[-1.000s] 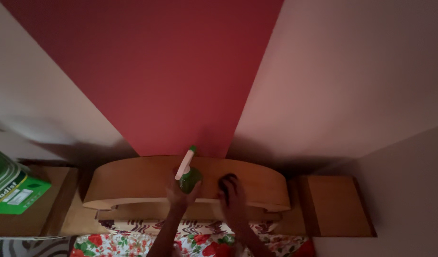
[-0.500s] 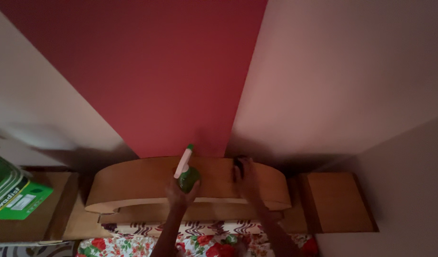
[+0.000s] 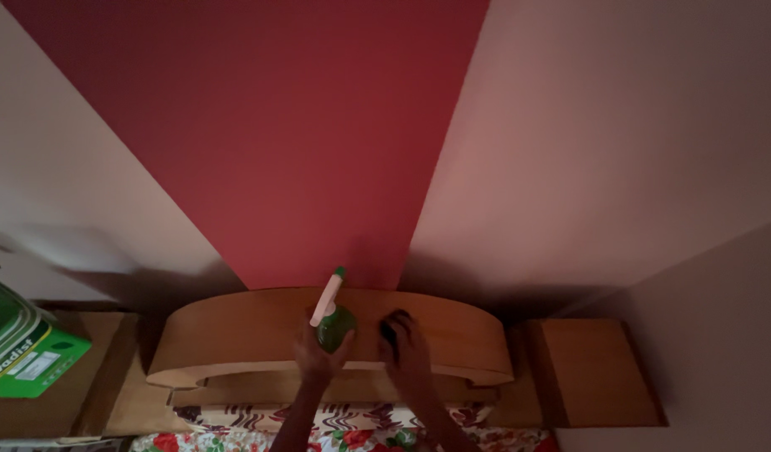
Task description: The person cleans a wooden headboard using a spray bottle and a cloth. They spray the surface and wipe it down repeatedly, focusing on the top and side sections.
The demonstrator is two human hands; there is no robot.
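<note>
1. Your left hand is wrapped around a green spray bottle, its grip pressed closed on the round lower body, held up in front of the curved wooden headboard
2. The bottle's long axis tilts: the green body sits in your palm and the white nozzle neck runs up and slightly to the right, ending in a small green tip near the red wall panel
3. Your right hand lies flat on the top face of the headboard, just to the right of the bottle; something dark sits under or at the fingers, and you cannot tell from this view whether the grip is spread flat or pinching it
4. The two hands are near each other but apart, the bottle lying to the left of your right hand; your left hand is the one on it
5. Off to the left a green and white box rests on a wooden side shelf; a second wooden shelf stands to the right, and flowered bedding shows below your wrists
</note>
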